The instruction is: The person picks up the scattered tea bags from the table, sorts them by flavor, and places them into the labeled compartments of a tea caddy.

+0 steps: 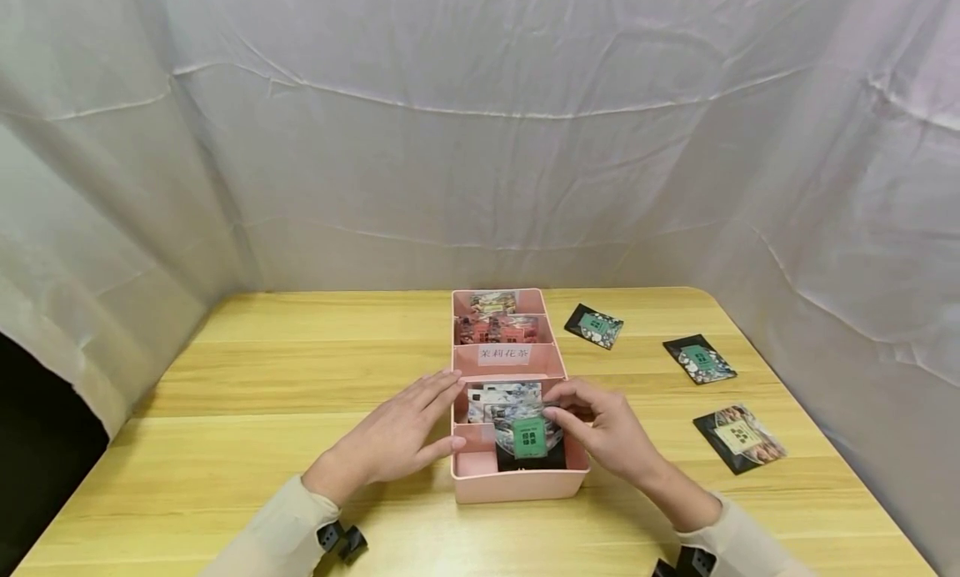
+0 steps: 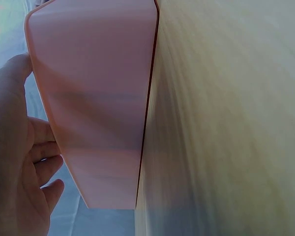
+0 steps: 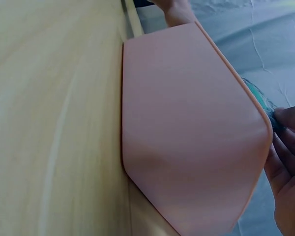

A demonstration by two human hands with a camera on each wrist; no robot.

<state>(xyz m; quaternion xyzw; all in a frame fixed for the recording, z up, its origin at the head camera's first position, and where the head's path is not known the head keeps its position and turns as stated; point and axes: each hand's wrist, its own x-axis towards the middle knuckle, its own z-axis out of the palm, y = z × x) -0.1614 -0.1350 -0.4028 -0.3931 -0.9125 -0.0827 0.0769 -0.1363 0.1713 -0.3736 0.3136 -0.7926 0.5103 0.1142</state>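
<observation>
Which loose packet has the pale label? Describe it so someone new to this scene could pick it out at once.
On the wooden table, start at the pink box and look right. The nearest loose packet, close to the table's right edge, is the one. Its label is pale yellow, whereas the middle loose packet and the far loose packet have green ones.

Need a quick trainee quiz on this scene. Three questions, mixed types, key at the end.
1. Which hand pinches the packet at the pink box?
2. How many loose packets lie on the table to the right of the box? A) two B) three C) five
3. True or false: the left hand touches the box.

Key: 1. The right hand. 2. B. 3. True.
</observation>
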